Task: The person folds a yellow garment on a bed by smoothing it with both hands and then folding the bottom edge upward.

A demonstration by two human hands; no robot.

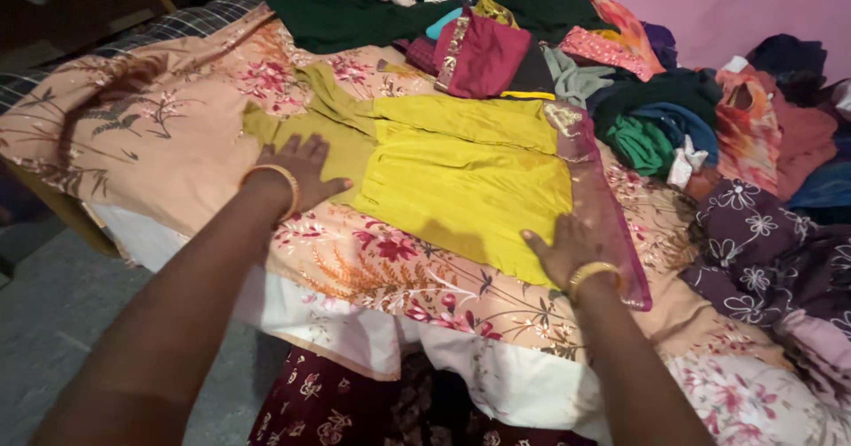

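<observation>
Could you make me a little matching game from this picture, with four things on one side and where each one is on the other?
Things:
1. left hand
2. right hand
3. maroon garment
4. green cloth

Places:
A. in the clothes pile, right of the yellow garment
B. flat on the olive-coloured end of the yellow garment
C. beyond the yellow garment, toward the wall
D. flat on the near corner of the yellow garment, by its pink border

Pairs: 1-B, 2-D, 3-C, 4-A

The yellow garment lies spread on the floral bedsheet.
</observation>
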